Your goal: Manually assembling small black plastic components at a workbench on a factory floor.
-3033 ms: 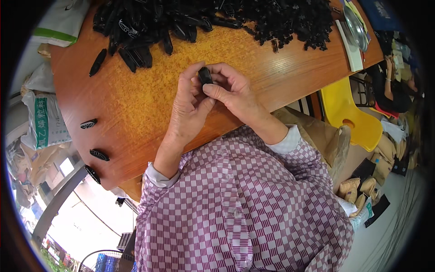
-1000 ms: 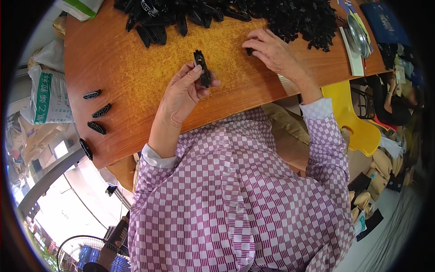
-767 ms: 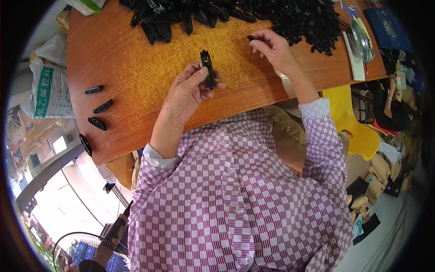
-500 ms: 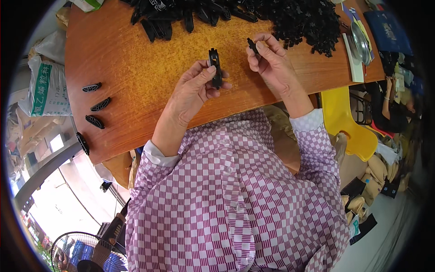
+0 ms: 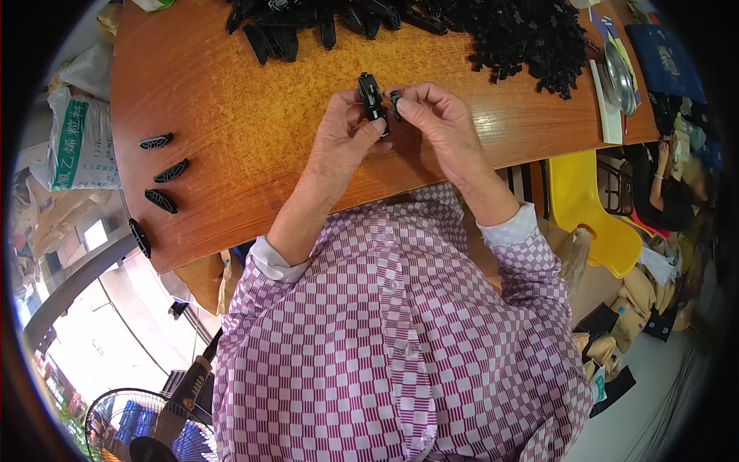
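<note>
My left hand (image 5: 344,127) is closed round a long black plastic housing (image 5: 371,94), held above the near half of the table with its slotted face up. Between thumb and fingertips, my right hand (image 5: 437,117) pinches a small black plastic piece (image 5: 396,104) close beside the housing; whether the two touch I cannot tell. At the far right lies a heap of small black pieces (image 5: 531,38). Long black housings (image 5: 269,42) are piled at the far middle. Along the table's left side sit several black ribbed parts (image 5: 161,201), spaced apart.
The brown wooden table (image 5: 231,115) has its near edge just in front of me. A metal dish (image 5: 618,77) and a white strip (image 5: 606,104) lie at its right end. A yellow chair (image 5: 589,208) stands to the right, a fan (image 5: 150,427) at lower left. Another person (image 5: 666,185) sits far right.
My right hand has moved left with the small black piece, bringing it next to the housing. My left hand has shifted slightly and tilted the housing.
</note>
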{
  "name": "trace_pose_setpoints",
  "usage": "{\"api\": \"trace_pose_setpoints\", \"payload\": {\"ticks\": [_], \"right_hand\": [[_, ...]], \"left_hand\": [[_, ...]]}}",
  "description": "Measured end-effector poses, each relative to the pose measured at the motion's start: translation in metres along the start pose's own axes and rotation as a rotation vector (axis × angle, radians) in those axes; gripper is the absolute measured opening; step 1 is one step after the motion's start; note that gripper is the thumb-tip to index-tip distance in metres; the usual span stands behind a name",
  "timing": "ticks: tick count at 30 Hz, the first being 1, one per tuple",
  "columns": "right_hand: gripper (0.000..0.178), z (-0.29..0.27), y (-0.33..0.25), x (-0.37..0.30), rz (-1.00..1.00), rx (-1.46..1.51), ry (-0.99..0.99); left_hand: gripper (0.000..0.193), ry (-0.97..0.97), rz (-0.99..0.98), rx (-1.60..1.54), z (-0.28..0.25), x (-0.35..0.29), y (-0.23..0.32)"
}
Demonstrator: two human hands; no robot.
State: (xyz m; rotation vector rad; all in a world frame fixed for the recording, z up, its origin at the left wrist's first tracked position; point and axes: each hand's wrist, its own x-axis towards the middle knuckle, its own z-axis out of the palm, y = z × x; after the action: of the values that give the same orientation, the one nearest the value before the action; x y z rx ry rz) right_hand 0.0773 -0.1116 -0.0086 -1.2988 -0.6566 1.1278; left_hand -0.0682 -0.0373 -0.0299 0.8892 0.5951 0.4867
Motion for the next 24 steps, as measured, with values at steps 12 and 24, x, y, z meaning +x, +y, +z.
{"api": "trace_pose_setpoints", "payload": {"ticks": [12, 24], "right_hand": [[0.008, 0.008, 0.007, 0.0, 0.095, 0.153, 0.025], [0.013, 0.01, 0.009, 0.005, 0.067, -0.03, 0.059]], "left_hand": [[0.041, -0.005, 0.054, 0.208, 0.006, 0.005, 0.0], [0.042, -0.017, 0.145, 0.319, 0.0, 0.008, -0.008]]}}
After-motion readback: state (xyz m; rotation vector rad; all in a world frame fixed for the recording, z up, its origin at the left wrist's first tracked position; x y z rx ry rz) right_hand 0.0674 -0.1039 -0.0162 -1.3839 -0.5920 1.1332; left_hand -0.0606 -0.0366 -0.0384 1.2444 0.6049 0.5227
